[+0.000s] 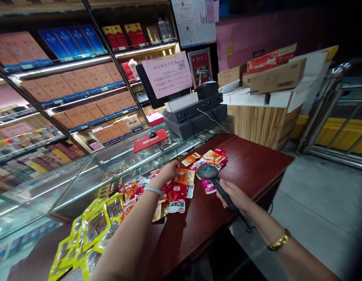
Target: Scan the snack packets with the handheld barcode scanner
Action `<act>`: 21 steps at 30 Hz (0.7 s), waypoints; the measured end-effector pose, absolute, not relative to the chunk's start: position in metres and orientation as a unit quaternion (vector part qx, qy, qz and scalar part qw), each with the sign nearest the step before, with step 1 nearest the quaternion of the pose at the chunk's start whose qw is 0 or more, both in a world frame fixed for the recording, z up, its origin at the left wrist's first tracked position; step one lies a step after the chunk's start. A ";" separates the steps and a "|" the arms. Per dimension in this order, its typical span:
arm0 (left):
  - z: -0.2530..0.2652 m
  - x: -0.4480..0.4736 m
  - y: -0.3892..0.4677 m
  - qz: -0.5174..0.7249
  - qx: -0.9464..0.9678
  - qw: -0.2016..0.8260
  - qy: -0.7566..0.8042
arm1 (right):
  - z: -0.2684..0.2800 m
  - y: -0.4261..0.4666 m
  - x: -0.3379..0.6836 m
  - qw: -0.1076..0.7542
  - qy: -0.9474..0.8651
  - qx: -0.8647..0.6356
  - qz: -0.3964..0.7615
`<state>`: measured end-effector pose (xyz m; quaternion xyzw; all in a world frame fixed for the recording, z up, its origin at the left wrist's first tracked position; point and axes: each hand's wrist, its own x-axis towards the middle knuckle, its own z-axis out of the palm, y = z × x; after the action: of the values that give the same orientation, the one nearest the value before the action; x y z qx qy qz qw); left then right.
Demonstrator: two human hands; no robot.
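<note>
My right hand (234, 195) is wrapped round the handle of a dark barcode scanner (208, 171), its head over a few snack packets (217, 158) on the table. My left hand (169, 171) pinches the edge of an orange snack packet (186, 176) at the top of a colourful pile. A red and white packet (177, 195) lies just below it, nearer to me. Beside my left forearm is a heap of yellow-edged clear packets (95, 228). Part of the colourful pile is hidden behind my left arm.
The dark red wooden table (257, 160) adjoins a glass display counter (90, 175). On the counter stand a cash drawer (195, 117), a monitor with a pink sign (169, 76) and a mouse on a red mat (150, 140). Cardboard boxes (277, 78) and a metal railing (339, 117) are farther right.
</note>
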<state>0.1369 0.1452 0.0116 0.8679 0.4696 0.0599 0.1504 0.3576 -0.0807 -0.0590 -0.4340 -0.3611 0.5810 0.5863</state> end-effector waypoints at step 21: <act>-0.003 0.193 0.153 0.150 0.850 0.280 0.421 | -0.061 -0.084 0.370 0.620 -0.326 -0.424 0.573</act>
<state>0.1926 0.1529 -0.0033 0.8500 0.4207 0.1497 0.2797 0.3698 -0.0840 -0.0609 -0.4242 -0.3262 0.5734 0.6204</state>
